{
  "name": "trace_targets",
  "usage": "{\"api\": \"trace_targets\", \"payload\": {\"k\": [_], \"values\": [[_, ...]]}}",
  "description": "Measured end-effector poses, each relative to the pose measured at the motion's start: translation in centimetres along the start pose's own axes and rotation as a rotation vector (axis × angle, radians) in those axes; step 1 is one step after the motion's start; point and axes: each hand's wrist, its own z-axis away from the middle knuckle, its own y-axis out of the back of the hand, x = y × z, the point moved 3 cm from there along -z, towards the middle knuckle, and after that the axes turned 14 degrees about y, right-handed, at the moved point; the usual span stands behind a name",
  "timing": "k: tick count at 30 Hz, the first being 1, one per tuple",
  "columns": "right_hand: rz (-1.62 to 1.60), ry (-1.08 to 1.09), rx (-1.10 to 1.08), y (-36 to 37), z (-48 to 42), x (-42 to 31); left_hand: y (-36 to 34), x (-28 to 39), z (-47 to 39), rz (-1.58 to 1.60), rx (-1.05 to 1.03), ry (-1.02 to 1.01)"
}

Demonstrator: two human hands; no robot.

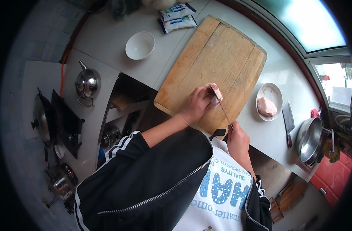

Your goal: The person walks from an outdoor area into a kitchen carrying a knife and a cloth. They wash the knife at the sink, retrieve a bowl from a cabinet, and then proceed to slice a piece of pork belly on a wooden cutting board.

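A piece of raw meat [216, 91] lies on the wooden cutting board [222, 55], near the edge closest to me. My left hand [196, 104] holds the meat from its left side, fingers curled against it. The handle of a knife [223, 109] is gripped in my right hand [237, 135] by the board's near right corner. Its thin blade reaches up and to the left, with the tip part over the meat; how deep it sits in the meat I cannot tell. Another raw meat piece [266, 107] rests in an oval patterned dish [270, 89] right of the board.
A cleaver [288, 121] and a metal basin [310, 139] are at the right. Beyond the board lie two white-and-blue packets [179, 23]. To the left stand a white bowl [140, 45], a steel kettle [87, 83] and a lidded pan [42, 118].
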Motion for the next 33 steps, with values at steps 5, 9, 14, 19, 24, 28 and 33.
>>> {"api": "trace_targets", "payload": {"k": [5,9,14,19,24,28,33], "values": [[-0.003,-0.068,-0.093,0.2,-1.2,0.1,-0.1,-0.1,-0.3,-0.011,-0.009,0.025],[0.01,-0.018,-0.117,0.5,-2.6,0.1,-0.1,-0.2,-0.3,-0.013,-0.021,0.034],[0.031,-0.002,-0.167,0.6,-4.7,0.0,-0.6,-0.4,0.0,-0.064,-0.017,0.025],[0.034,0.016,-0.168,-1.1,-10.0,-1.3,-1.0,-0.4,0.7,-0.123,0.029,-0.004],[-0.056,0.14,-0.066,-0.9,-11.3,-1.7,-0.9,-0.2,0.8,-0.139,-0.006,0.081],[-0.02,0.031,-0.143,-0.3,-6.1,0.3,0.0,0.0,0.8,-0.015,0.004,0.105],[-0.01,-0.06,-0.168,0.7,-1.9,1.2,-0.3,-4.2,1.3,0.264,0.061,0.249]]}}
